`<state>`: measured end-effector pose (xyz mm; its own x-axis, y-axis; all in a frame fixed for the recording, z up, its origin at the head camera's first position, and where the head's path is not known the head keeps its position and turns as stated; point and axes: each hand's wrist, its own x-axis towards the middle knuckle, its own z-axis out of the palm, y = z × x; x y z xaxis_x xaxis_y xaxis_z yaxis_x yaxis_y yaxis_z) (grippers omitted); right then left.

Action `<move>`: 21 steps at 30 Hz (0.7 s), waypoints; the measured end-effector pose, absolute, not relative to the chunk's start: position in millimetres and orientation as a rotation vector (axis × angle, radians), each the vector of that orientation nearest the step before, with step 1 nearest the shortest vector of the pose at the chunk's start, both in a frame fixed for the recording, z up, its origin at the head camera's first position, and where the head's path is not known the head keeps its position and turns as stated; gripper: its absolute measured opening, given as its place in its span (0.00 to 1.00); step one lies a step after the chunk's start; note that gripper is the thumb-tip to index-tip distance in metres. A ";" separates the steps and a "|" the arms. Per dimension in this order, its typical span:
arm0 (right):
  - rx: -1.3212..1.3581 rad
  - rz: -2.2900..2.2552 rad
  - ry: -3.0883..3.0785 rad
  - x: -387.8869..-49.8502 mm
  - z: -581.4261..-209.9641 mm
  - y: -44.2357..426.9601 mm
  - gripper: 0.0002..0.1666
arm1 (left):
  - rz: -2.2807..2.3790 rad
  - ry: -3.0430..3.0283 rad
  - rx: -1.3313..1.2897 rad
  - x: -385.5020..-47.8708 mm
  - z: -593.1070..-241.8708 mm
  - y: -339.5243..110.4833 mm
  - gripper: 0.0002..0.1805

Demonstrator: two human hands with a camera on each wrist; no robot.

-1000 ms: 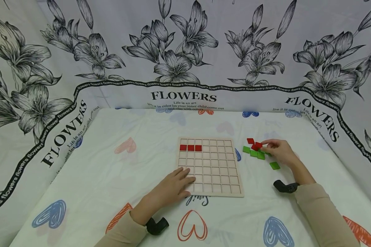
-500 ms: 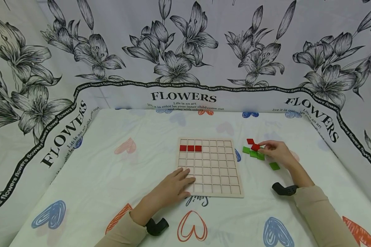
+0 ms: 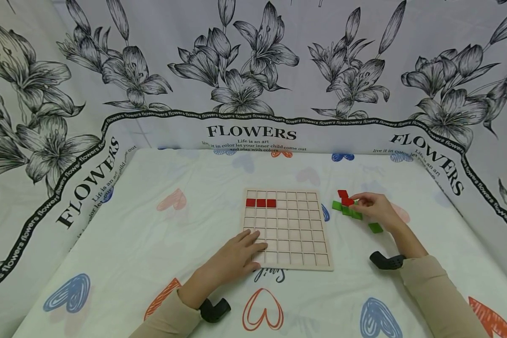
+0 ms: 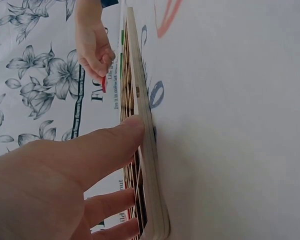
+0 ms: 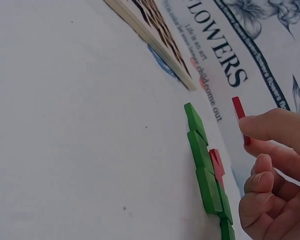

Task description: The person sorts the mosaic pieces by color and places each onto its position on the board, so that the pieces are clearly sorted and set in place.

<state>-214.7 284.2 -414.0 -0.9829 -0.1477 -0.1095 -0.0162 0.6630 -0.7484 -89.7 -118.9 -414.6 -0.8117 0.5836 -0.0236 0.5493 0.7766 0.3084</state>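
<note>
A square wooden grid board (image 3: pixel 295 234) lies mid-table in the head view, with several rows of cells. Three red square tiles (image 3: pixel 260 203) fill neighbouring cells near its far left. My left hand (image 3: pixel 230 258) rests on the board's near left corner, fingers spread over the cells; the left wrist view has the thumb (image 4: pixel 132 131) against the board's edge. To the right of the board, my right hand (image 3: pixel 373 209) pinches a red tile (image 5: pixel 237 107) between thumb and fingertip, raised above the loose tiles. Below it are several green tiles (image 5: pixel 205 152) and a red tile (image 5: pixel 216 162).
One green tile (image 3: pixel 375 227) sits apart, nearer me than the pile. A white cloth (image 3: pixel 126 234) printed with hearts covers the table. Flower-printed fabric (image 3: pixel 257 61) rises behind and at both sides. Black wrist devices (image 3: pixel 214 311) are on both arms.
My right hand has shifted slightly left over the tile pile, pinching a red tile now apart from the pile. The left hand and the board have stayed put.
</note>
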 end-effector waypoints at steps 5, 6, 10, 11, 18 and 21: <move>-0.128 -1.201 2.722 -215.4 -414.8 279.9 0.25 | 0.439 2.851 0.912 -89.7 -414.9 -119.3 0.25; -0.133 -1.199 2.723 -215.1 -414.2 278.4 0.25 | 0.438 2.852 0.913 -89.7 -415.1 -119.4 0.25; -0.155 -1.178 2.732 -214.8 -412.5 273.1 0.24 | 0.436 2.853 0.912 -90.1 -416.2 -119.6 0.26; -0.160 -1.175 2.733 -214.8 -412.3 272.0 0.24 | 0.432 2.854 0.914 -90.1 -416.4 -119.6 0.26; -0.202 -1.181 2.734 -213.9 -410.6 264.9 0.23 | 0.427 2.848 0.914 -90.2 -415.2 -119.0 0.26; -0.224 -1.207 2.730 -213.1 -409.6 261.6 0.23 | 0.426 2.847 0.913 -89.8 -414.5 -119.3 0.26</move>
